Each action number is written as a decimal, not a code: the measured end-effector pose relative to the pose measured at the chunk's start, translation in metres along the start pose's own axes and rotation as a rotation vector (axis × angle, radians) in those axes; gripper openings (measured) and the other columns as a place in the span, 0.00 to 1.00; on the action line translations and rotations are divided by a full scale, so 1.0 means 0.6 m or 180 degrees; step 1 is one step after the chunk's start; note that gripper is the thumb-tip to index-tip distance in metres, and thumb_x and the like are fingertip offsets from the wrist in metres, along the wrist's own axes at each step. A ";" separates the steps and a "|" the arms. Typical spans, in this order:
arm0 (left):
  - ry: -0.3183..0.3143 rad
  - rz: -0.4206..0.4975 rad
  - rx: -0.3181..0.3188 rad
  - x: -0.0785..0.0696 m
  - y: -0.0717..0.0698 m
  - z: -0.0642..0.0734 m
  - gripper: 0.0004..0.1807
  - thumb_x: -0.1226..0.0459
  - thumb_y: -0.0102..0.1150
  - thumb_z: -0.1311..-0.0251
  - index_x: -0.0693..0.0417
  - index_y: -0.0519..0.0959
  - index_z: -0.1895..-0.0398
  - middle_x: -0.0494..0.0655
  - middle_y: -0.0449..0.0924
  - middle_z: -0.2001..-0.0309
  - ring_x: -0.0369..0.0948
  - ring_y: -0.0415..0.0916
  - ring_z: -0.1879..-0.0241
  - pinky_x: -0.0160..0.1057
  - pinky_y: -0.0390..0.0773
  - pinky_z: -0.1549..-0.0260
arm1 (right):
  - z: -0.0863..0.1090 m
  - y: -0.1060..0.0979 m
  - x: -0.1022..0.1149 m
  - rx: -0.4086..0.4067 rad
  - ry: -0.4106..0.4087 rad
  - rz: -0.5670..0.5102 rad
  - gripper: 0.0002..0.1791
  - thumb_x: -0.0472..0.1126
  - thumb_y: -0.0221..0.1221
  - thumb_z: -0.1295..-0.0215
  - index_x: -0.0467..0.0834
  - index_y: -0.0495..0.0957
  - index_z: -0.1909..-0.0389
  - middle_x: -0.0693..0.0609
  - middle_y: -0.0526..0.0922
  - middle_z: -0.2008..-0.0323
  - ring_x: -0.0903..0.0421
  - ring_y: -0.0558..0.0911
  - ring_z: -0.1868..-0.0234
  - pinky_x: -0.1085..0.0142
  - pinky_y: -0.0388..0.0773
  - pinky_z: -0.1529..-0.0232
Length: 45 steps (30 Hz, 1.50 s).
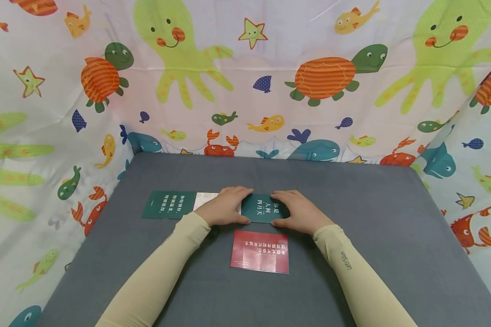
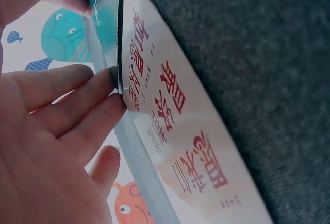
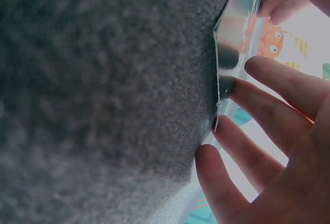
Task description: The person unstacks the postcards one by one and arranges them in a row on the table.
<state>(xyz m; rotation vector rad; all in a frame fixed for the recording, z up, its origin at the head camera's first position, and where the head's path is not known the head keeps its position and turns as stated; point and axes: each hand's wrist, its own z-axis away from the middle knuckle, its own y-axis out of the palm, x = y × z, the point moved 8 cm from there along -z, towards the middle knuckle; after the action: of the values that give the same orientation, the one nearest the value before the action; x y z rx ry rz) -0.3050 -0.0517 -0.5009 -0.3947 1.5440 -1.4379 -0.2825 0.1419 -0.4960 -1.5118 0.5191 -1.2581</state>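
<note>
A dark green card (image 1: 263, 210) with white Chinese characters lies between the two hands on the table. My left hand (image 1: 225, 206) holds its left end, the thumb at the near edge and the fingers at the far edge. At the right end, my right hand (image 1: 300, 211) grips it in the same way. Fingertips (image 3: 219, 123) touch the card's rim in the right wrist view. Beneath the left hand lies a white card (image 2: 175, 110) with red characters, partly hidden in the head view. Its edge meets the green card.
Another green card (image 1: 167, 204) lies left of the white one, forming a row. A red card (image 1: 259, 251) with white writing lies nearer, below the held card. The grey table (image 1: 376, 227) is bordered by a curtain (image 1: 245, 81) printed with sea animals.
</note>
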 end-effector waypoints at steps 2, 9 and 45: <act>-0.0015 0.0004 0.0007 -0.002 -0.001 0.000 0.53 0.47 0.78 0.41 0.51 0.64 0.16 0.50 0.70 0.20 0.50 0.66 0.21 0.54 0.54 0.15 | 0.000 0.000 -0.001 0.0002 -0.0007 0.0002 0.49 0.62 0.74 0.38 0.51 0.69 0.19 0.49 0.71 0.20 0.44 0.68 0.20 0.43 0.71 0.22; 0.0020 0.0001 -0.0141 -0.023 -0.011 0.014 0.54 0.47 0.80 0.43 0.54 0.66 0.17 0.51 0.70 0.21 0.50 0.67 0.21 0.55 0.55 0.16 | 0.008 -0.006 -0.003 -0.0124 -0.0053 -0.0162 0.49 0.63 0.74 0.38 0.51 0.69 0.19 0.47 0.69 0.19 0.42 0.68 0.19 0.40 0.69 0.21; 0.0422 -0.0275 -0.0017 -0.130 0.032 0.149 0.55 0.45 0.85 0.49 0.55 0.70 0.20 0.45 0.79 0.27 0.45 0.78 0.29 0.46 0.75 0.25 | 0.130 0.047 0.120 -0.0069 -0.0463 0.0064 0.53 0.62 0.83 0.52 0.50 0.75 0.24 0.53 0.80 0.28 0.49 0.78 0.28 0.44 0.80 0.30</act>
<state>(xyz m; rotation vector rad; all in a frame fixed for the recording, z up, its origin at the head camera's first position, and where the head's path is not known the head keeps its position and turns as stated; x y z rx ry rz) -0.1888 -0.0399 -0.4727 -0.3796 1.6540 -1.5535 -0.1794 0.1065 -0.4815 -1.5986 0.4527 -1.1205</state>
